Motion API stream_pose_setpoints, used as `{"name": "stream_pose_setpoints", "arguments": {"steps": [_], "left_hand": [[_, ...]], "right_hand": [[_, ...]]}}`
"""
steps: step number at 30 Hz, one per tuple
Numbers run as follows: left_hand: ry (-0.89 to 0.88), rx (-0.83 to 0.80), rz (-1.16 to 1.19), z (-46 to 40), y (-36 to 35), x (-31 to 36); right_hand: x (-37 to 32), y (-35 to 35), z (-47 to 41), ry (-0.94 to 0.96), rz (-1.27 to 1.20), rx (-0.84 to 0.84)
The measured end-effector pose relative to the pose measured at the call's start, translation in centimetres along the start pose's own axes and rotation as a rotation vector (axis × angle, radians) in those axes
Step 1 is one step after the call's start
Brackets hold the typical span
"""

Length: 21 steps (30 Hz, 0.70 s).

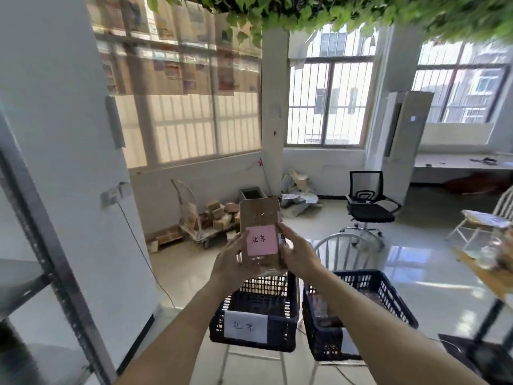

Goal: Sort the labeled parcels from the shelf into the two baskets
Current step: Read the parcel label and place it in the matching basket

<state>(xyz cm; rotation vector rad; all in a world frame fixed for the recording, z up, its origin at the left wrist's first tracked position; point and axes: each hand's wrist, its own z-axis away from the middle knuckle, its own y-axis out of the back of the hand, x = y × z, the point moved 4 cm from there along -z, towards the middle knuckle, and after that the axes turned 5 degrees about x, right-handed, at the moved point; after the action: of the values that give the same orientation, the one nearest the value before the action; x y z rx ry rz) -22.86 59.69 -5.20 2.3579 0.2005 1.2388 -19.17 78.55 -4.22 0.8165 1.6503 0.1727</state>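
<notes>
Sunlit windows with bars, a black office chair [369, 202] and a heap of cartons on the floor fill the room behind the work, with leaves hanging overhead and a metal shelf [36, 273] off to the left of the hands. Both hands hold one parcel [261, 234] upright at chest level: the left hand [230, 262] curls round its left edge and the right hand [297, 254] round its right edge, so each grip is closed on the brown cardboard rather than open. A pink label [261, 240] on the parcel's face reads 北京 in handwriting; a small printed sticker at its right edge is too small to read. Directly below the grip sit two dark plastic crates on white stools. The left basket [255, 309] carries a white card [245, 327] that also reads 北京; the right basket [358, 309] shows no label from here and seems to hold something dark. I judge the step to be reading and matching the label, one parcel through the sort. Next, the parcel should go down and slightly left into the matching crate, lowered past its rim before the fingers let go.
</notes>
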Motion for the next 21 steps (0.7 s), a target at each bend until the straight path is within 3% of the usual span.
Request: {"name": "stream_pose_setpoints", "arguments": {"steps": [10, 18, 21], "left_hand": [[-0.018, -0.041, 0.067, -9.1, -13.7, 0.4], [-0.011, -0.076, 0.078, -12.2, -18.7, -0.8], [0.026, -0.085, 0.091, -13.7, -19.3, -2.1]], "right_hand": [[9.2, 9.1, -8.1, -0.033, 0.117, 0.058], [14.3, 9.7, -12.9, -0.129, 0.013, -0.047], [14.6, 8.7, -14.7, -0.099, 0.104, -0.026]]}}
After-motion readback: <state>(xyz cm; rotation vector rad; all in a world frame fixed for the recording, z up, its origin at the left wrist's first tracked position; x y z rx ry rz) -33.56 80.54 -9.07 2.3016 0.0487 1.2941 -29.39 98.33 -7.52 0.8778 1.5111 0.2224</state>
